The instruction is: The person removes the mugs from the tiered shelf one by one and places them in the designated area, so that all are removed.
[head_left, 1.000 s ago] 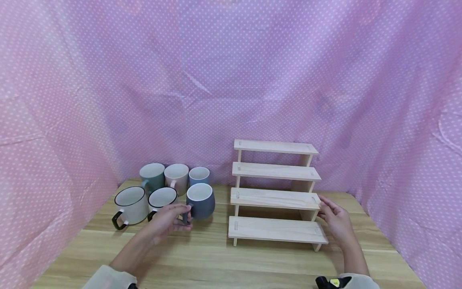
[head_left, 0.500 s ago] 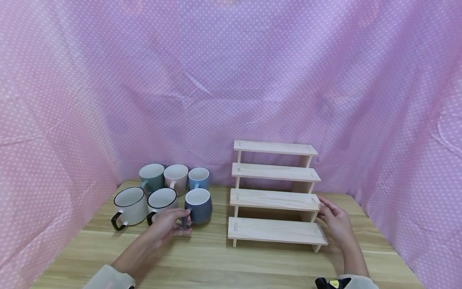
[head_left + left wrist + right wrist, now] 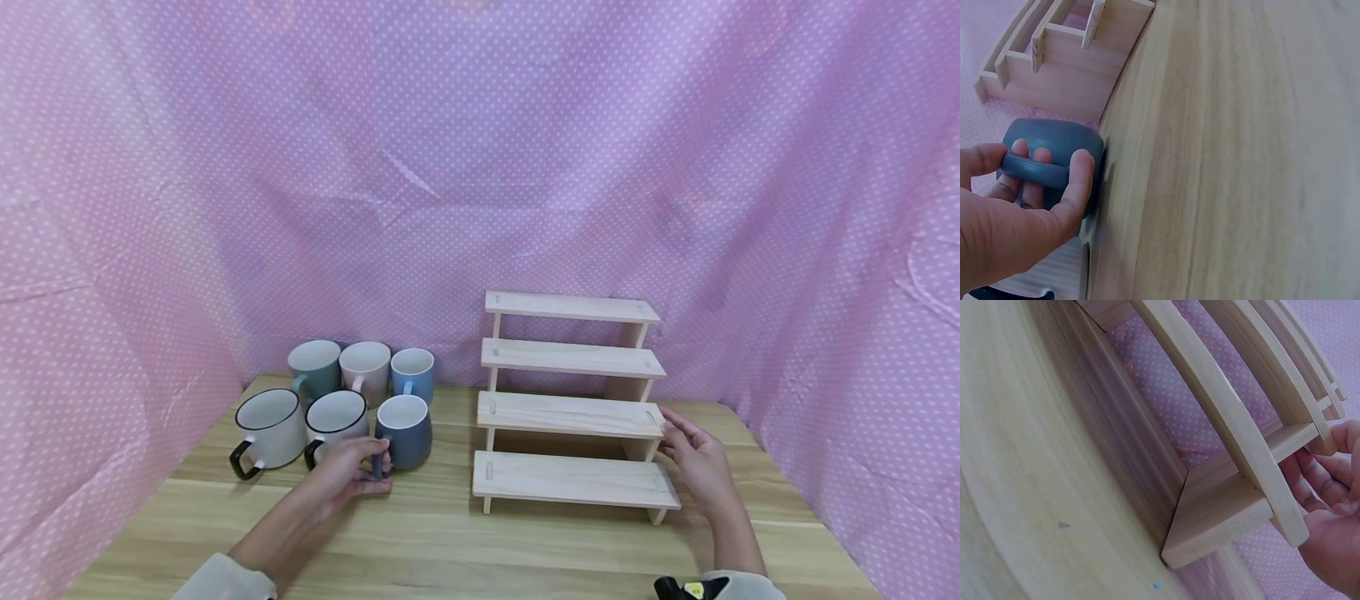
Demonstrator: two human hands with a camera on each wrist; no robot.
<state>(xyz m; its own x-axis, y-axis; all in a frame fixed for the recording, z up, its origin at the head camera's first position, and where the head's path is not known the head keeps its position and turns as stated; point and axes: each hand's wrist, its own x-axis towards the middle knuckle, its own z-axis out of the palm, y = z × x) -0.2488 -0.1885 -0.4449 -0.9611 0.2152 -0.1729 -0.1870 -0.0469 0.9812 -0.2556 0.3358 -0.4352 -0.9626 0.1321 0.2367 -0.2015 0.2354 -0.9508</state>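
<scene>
My left hand (image 3: 341, 475) grips the handle of a dark grey-blue mug (image 3: 408, 433) at the right end of the front row of mugs. In the left wrist view, thumb and fingers hook around that handle (image 3: 1035, 170), and the mug is upright with its base right at the table. At the right end of a four-step wooden display rack (image 3: 570, 412), my right hand (image 3: 701, 458) holds the second step from the bottom. The right wrist view has its thumb at the step's end (image 3: 1322, 440) and the fingers behind the side panel.
A white mug with a black rim (image 3: 272, 429) and another white mug (image 3: 337, 417) stand left of the dark mug. Behind them are a green mug (image 3: 315, 371), a pale pink mug (image 3: 366, 371) and a light blue mug (image 3: 412, 373). A polka-dot cloth (image 3: 480, 167) surrounds the wooden table (image 3: 420, 550).
The dark grey-blue mug has come down and slightly toward me and to the left, in line with the front mugs, still in my left hand. My right hand stays at the rack.
</scene>
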